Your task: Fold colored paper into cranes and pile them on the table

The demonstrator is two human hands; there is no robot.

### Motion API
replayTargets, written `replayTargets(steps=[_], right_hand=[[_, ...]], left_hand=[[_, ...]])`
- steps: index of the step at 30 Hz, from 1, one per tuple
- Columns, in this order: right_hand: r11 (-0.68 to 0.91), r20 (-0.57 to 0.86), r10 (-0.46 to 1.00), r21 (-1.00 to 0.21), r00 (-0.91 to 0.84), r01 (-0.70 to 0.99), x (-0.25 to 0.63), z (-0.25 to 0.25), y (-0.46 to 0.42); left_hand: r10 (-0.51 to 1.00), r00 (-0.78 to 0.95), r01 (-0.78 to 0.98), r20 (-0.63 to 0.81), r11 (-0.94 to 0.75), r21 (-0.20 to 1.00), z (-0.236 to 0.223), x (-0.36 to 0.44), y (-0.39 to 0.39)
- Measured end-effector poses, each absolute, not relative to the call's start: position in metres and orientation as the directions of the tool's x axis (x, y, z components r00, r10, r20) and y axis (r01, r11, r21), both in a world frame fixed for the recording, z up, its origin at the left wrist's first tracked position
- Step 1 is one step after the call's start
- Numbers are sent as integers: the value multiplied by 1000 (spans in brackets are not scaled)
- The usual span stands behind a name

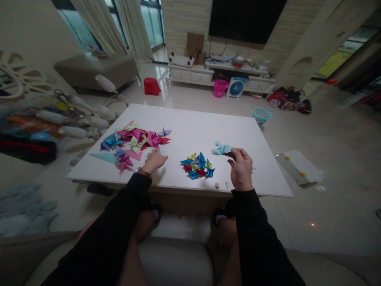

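My right hand (241, 169) pinches a light-blue paper crane (222, 149) by one end, just above the white table. My left hand (155, 161) reaches to the front right edge of a heap of folded paper cranes (137, 133) in pink, green, blue and purple. Its thumb stands apart from the fingers, whose tips touch or nearly touch a pale-blue paper piece (162, 152). Between my hands lies a cluster of smaller shiny folded paper pieces (195, 167) in blue, red, green and gold. A bit of lilac paper (253, 169) shows behind my right wrist.
The white table (196, 119) spans the space before me, with two small objects (217, 185) near its front edge. White lamp arms (98, 115) crowd its left side. A blue basket (262, 115) and a white panel (300, 167) are on the floor to the right.
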State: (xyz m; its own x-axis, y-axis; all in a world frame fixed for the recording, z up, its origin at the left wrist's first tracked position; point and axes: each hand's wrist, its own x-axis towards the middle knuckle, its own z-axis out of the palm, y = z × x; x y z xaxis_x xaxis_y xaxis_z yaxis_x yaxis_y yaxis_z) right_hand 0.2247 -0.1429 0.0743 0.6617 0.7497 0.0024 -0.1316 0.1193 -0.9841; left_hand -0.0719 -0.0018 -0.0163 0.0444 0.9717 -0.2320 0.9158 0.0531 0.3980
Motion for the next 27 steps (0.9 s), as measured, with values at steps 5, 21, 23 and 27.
replayTargets(steps=[5, 21, 23, 27], right_hand=[[117, -54, 780, -966, 624, -230, 217, 82, -142], [-27, -184, 901, -928, 393, -372, 159, 71, -127], [-42, -180, 912, -934, 367, -356, 155, 69, -126], [-54, -174, 927, -939, 333, -340, 149, 65, -125]], left_hand=[[985, 13, 906, -172, 61, 418, -3, -70, -13], [810, 550, -357, -202, 447, 821, 37, -7, -64], [822, 537, -351, -187, 420, 837, 35, -10, -63], [837, 527, -344, -149, 370, 863, 36, -17, -61]])
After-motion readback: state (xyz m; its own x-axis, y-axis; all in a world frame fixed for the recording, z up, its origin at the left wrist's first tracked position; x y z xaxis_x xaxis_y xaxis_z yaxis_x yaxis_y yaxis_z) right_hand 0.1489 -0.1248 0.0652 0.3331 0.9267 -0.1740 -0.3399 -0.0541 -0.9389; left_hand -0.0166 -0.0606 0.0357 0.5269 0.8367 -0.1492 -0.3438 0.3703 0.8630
